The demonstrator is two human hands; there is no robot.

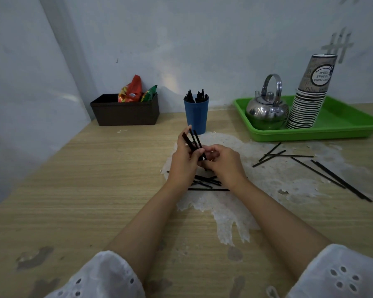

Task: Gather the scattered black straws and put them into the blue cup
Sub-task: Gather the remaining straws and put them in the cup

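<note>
**A Small Bunch of Straws Is Held, and It Could Slip**

The fingers (186,150) of the left hand (182,164) are curled round the held straws (193,139), a thin black bunch fanned out at the top. The right hand (225,163) is curled too, and the low ends of the bunch seem to be pinched by it.

The bunch is spread, not neat. A straw could be dropped if the grip is let loose. Spread tips could catch on the rim of the blue cup (196,117), which stands just behind the hands in the middle of the frame. The cup is tall and light, so it could be knocked over, and the straws in the cup (196,96) would be spilled.

More loose straws (207,182) are crossed on the bench (84,190) under the wrists and could be swept away by an arm. The far straws (314,168) lie at the right, on a rough, peeled patch where they may be hard to lift.

Upside-down writing is seen on the stack of paper cups (310,97) in the green tray (353,127) at the upper right. The word "SMILE" can be read, and the rest is too small. No words can be read on the snack packets (134,91) at the upper left.
</note>
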